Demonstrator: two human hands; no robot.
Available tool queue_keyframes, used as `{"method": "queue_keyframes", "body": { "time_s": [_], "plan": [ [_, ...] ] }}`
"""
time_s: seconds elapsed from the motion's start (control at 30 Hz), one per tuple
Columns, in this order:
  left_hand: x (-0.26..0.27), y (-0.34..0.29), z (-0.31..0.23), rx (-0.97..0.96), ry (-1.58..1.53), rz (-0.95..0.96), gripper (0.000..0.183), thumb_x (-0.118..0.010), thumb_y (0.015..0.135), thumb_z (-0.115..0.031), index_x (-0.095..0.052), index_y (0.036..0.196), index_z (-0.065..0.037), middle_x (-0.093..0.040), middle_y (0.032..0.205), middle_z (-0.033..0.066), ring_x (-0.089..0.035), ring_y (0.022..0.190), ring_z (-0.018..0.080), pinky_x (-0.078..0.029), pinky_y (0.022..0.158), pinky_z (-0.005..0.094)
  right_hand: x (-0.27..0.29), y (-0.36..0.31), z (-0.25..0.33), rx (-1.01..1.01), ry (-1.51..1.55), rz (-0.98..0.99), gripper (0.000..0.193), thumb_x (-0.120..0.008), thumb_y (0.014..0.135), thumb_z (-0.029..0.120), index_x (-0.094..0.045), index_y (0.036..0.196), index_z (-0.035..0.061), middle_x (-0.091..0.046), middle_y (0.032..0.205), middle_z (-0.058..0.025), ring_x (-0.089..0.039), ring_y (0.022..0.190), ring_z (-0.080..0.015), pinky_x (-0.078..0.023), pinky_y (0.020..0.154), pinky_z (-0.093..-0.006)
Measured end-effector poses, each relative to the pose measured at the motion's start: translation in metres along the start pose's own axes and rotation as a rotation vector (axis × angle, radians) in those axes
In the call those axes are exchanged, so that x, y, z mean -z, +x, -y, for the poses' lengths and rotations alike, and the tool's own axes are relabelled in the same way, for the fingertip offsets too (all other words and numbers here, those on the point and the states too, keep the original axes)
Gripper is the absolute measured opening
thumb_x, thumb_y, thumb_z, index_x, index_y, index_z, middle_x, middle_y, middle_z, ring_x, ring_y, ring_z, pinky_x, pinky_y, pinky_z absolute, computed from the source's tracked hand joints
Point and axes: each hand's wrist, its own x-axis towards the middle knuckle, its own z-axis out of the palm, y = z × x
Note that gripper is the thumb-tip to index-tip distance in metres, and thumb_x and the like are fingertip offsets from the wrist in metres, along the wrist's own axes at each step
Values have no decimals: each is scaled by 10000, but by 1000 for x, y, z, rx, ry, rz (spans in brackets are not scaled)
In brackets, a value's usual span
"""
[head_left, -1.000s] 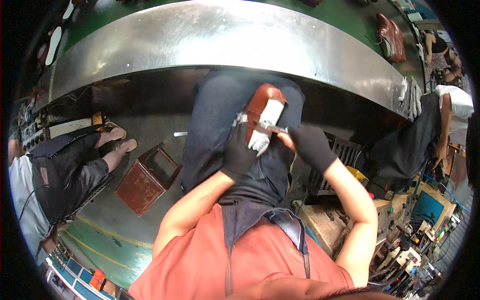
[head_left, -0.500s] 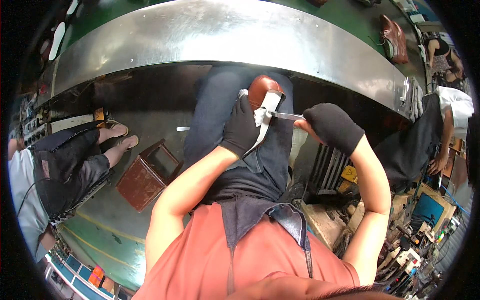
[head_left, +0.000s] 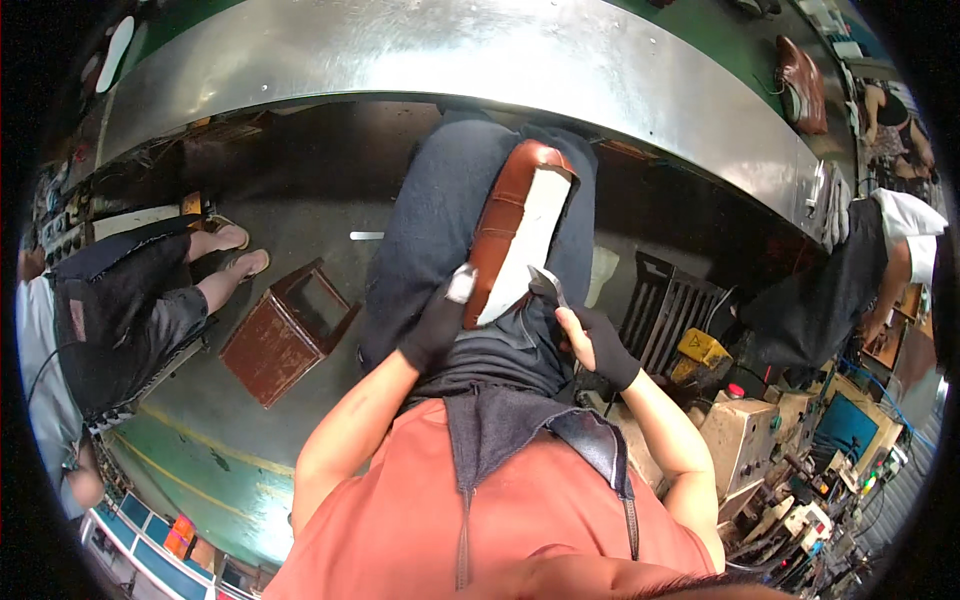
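Note:
A brown leather shoe (head_left: 502, 225) lies lengthwise on my lap, its toe pointing away and its whitish underside (head_left: 535, 235) turned up and sideways. At the left of its heel end is my left hand (head_left: 434, 322), in a black fingerless glove, with curled fingers. A white bit (head_left: 461, 283) shows at its fingertips; whether that is a wrap or a loose piece I cannot tell. My right hand (head_left: 598, 340), gloved likewise, is closed round a thin silvery metal blade-like tool (head_left: 546, 284). That tool's tip points up near the right of the heel end.
A steel bench edge (head_left: 420, 60) curves across ahead of my knees. On the left stand a brown stool (head_left: 285, 335) and a seated person (head_left: 120, 330). Machinery (head_left: 740, 440) and a yellow pedal box (head_left: 703, 347) are at right, near another person (head_left: 830, 280). More brown shoes (head_left: 802, 88) stand far right.
Both hands have drawn back toward my body, from the shoe's middle to its heel end. The tool has left the underside, and the crumpled white piece there is gone.

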Motion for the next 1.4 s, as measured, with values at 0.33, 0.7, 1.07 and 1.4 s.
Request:
{"method": "queue_keyframes", "body": {
  "time_s": [0.33,0.7,1.07,1.4],
  "plan": [
    [-26,22,-43,-177,77,-63,631,-759,795,-315,-437,1238,-1,-567,1140,131,-554,1068,213,-451,912,340,23,-1,88,551,-320,-107,363,-568,928,363,-623,934,4,-601,788,-207,-586,739,-380,-450,634,-394],
    [60,-2,-221,-382,572,-259,770,-856,681,-283,-480,1300,-21,-627,1160,161,-625,1057,275,-490,918,370,23,-52,8,20,234,-180,365,-478,1000,299,-558,808,-1,-559,689,-32,-573,613,-121,-462,589,-275],
    [-10,37,-56,-256,221,20,825,-667,876,-224,-172,1449,104,-339,1463,258,-374,1351,284,-335,1072,337,67,20,88,312,-507,169,445,-501,939,401,-621,848,-18,-627,735,-217,-640,668,-331,-469,622,-403],
    [-12,54,-35,-396,183,-130,702,-601,911,-188,-223,1462,27,-424,1404,193,-473,1266,288,-399,1021,361,73,95,85,938,-1210,31,574,-464,945,495,-649,716,2,-628,656,-194,-634,564,-338,-506,535,-394]
  ]
}}
